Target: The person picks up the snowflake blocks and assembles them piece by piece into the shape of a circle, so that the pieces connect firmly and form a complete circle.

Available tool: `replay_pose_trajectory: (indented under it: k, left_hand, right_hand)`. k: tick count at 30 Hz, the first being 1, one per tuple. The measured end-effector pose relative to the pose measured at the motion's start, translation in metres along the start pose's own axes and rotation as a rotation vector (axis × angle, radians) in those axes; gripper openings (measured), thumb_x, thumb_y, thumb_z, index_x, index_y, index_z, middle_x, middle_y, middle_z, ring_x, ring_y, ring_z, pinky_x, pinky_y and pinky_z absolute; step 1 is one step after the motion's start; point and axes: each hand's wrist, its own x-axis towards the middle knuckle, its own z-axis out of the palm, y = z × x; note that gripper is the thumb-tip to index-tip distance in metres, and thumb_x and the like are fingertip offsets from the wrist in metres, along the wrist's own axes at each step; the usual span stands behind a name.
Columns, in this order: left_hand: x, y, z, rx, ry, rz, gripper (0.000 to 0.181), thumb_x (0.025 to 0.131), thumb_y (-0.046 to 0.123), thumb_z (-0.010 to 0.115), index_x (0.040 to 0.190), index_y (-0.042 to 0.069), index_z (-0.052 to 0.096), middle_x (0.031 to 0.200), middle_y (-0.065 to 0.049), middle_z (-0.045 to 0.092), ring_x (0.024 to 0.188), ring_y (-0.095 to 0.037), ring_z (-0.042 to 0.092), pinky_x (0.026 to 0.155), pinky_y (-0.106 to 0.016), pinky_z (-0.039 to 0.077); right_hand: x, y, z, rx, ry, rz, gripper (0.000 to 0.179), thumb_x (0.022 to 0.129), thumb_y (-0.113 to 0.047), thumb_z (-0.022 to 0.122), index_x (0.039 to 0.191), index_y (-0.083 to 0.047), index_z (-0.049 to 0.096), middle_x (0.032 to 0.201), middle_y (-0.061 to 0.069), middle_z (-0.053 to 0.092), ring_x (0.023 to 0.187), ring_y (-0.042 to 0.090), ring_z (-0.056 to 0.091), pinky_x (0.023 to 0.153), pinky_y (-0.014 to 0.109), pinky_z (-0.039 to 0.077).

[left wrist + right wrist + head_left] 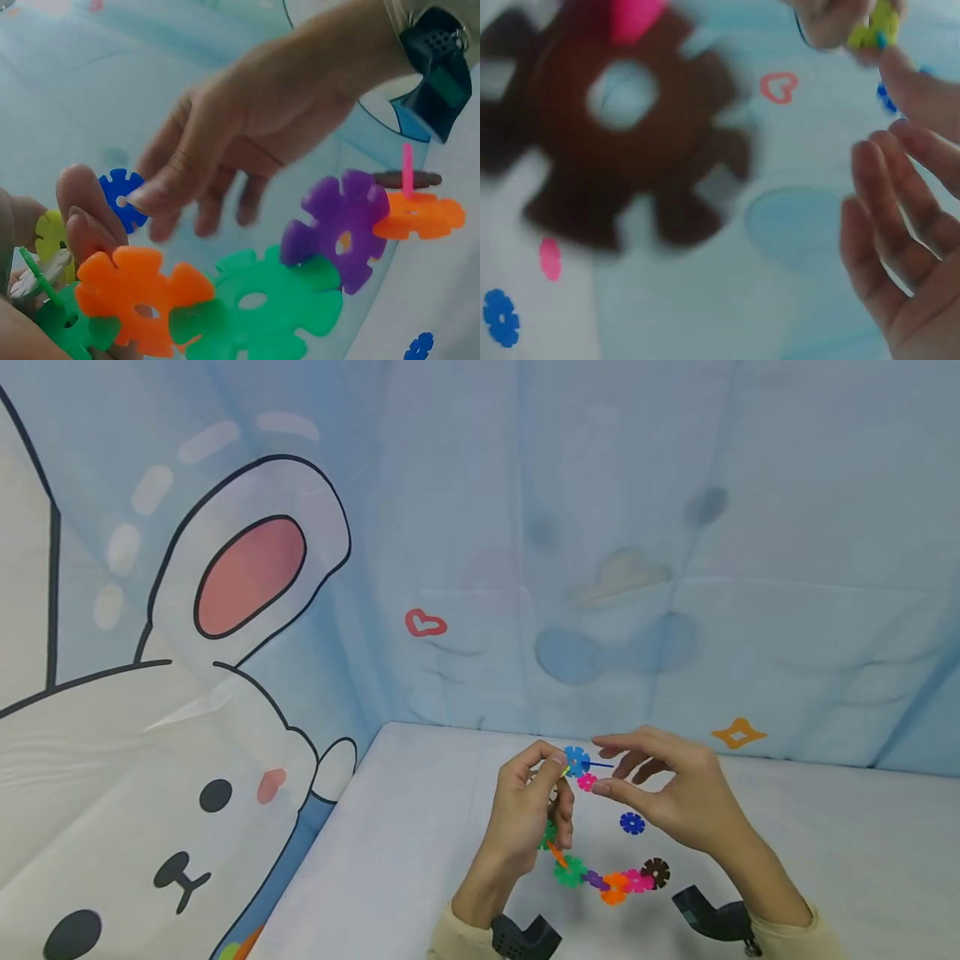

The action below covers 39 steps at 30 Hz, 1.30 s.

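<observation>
My left hand [525, 806] pinches a yellow notched building disc [876, 28] between thumb and fingers. From this hand hangs a chain of slotted-together discs, among them a green disc [570, 871], a purple disc [337, 225], an orange disc [614, 888] and a brown disc [656, 873] at the free end. Beyond the left fingertips stand a light blue disc [577, 762] and a dark blue disc [602, 765] seen edge-on. My right hand [675, 781] is beside them, thumb and fingers spread apart. Whether its thumb touches the dark blue disc, I cannot tell.
On the white table [420, 827] lie a loose blue disc [632, 823] and a pink disc [587, 782]. A light blue printed curtain [465, 527] rises behind the table's back edge. Black wrist mounts [525, 937] sit on both forearms.
</observation>
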Motion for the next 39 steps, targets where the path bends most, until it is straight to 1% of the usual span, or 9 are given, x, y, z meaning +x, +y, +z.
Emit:
replay_pose_trajectory:
  k: [3,6,10,16,19,22,26,35,39]
  left_hand:
    - [0.000,0.000,0.000,-0.001,0.022,-0.003,0.033,0.113,0.025,0.049,0.111,-0.008,0.052,0.059,0.002,0.050,0.036,-0.009,0.051,0.042,-0.022,0.052]
    - [-0.001,0.000,-0.001,0.002,0.039,0.003,0.031,0.113,0.023,0.048,0.110,-0.007,0.053,0.058,0.001,0.050,0.036,-0.009,0.051,0.042,-0.022,0.052]
    - [-0.002,-0.001,-0.002,-0.011,0.043,0.014,0.031,0.113,0.022,0.048,0.109,-0.008,0.053,0.057,0.001,0.049,0.035,-0.008,0.051,0.041,-0.022,0.051]
    - [-0.002,0.000,0.001,-0.034,0.005,0.019,0.036,0.113,0.025,0.049,0.109,-0.011,0.051,0.058,0.003,0.050,0.036,-0.008,0.053,0.040,-0.022,0.051]
    - [-0.002,0.001,0.002,-0.036,-0.014,0.016,0.037,0.113,0.025,0.049,0.109,-0.012,0.050,0.058,0.002,0.051,0.036,-0.008,0.053,0.041,-0.022,0.050]
    - [-0.002,0.002,0.002,-0.036,-0.015,0.015,0.037,0.113,0.025,0.049,0.109,-0.012,0.050,0.058,0.002,0.051,0.037,-0.008,0.053,0.041,-0.022,0.051]
    - [-0.002,0.003,0.002,-0.034,-0.009,0.016,0.037,0.113,0.024,0.049,0.109,-0.013,0.050,0.058,0.002,0.051,0.037,-0.008,0.054,0.042,-0.022,0.052]
    - [-0.003,0.006,0.000,-0.028,0.013,0.033,0.037,0.112,0.022,0.049,0.109,-0.015,0.050,0.059,0.002,0.052,0.037,-0.008,0.054,0.042,-0.023,0.053]
    - [-0.002,0.007,0.000,-0.022,0.022,0.061,0.038,0.113,0.021,0.048,0.109,-0.016,0.050,0.059,0.002,0.051,0.037,-0.007,0.054,0.042,-0.022,0.052]
  right_hand:
    - [-0.005,0.023,0.006,-0.028,-0.123,0.160,0.059,0.085,-0.018,0.091,0.139,-0.014,0.069,0.116,0.004,0.077,0.093,0.015,0.074,0.077,0.028,0.064]
    - [-0.013,0.049,0.021,-0.083,-0.267,0.271,0.062,0.094,-0.028,0.082,0.149,-0.010,0.059,0.136,0.016,0.070,0.118,0.036,0.069,0.093,0.052,0.063]
    - [-0.028,0.076,0.046,-0.126,-0.430,0.291,0.064,0.099,-0.029,0.075,0.152,0.000,0.053,0.157,0.028,0.050,0.143,0.056,0.044,0.111,0.079,0.040]
    - [-0.045,0.090,0.068,-0.198,-0.594,0.332,0.061,0.100,-0.031,0.072,0.152,-0.004,0.055,0.159,0.026,0.049,0.150,0.058,0.030,0.111,0.086,0.030]
    - [-0.044,0.090,0.070,-0.228,-0.614,0.344,0.053,0.097,-0.026,0.077,0.145,-0.008,0.064,0.149,0.020,0.061,0.144,0.053,0.043,0.110,0.080,0.038]
    - [-0.040,0.089,0.070,-0.253,-0.582,0.365,0.039,0.090,-0.019,0.085,0.126,-0.010,0.075,0.126,0.011,0.074,0.124,0.040,0.061,0.106,0.068,0.051]
    - [-0.037,0.086,0.068,-0.265,-0.553,0.396,0.022,0.084,-0.011,0.089,0.104,-0.013,0.079,0.099,-0.001,0.072,0.095,0.021,0.065,0.093,0.050,0.062]
    - [-0.029,0.085,0.052,-0.197,-0.530,0.467,0.015,0.086,-0.013,0.088,0.093,-0.012,0.074,0.082,-0.003,0.063,0.078,0.015,0.055,0.069,0.028,0.055]
    - [-0.015,0.070,0.031,-0.139,-0.417,0.422,0.009,0.094,-0.019,0.082,0.094,-0.011,0.077,0.079,-0.003,0.067,0.071,0.013,0.055,0.059,0.023,0.050]
